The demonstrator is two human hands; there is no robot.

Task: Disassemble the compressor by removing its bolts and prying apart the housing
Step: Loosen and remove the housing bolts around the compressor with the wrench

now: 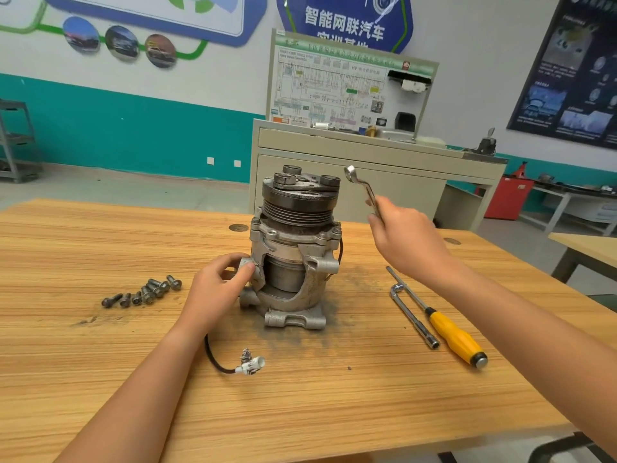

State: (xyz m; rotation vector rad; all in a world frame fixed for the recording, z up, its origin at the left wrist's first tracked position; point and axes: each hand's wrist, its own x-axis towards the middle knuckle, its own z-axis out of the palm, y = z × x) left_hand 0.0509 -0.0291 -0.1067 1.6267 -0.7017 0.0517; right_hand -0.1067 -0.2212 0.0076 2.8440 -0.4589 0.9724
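Wooden table point(100, 235), teal-striped workshop wall behind. Your left hand point(217, 289) curls its fingers and thumb round a mounting lug low on the compressor point(293, 248), which stands upright mid-table, pulley end up. Your right hand point(407, 238) grips a ring spanner point(362, 187), raised beside the pulley, apart from it. Loose bolts point(143, 292) lie to the left; the L-shaped socket wrench point(410, 312) and yellow screwdriver point(454, 335) lie to the right.
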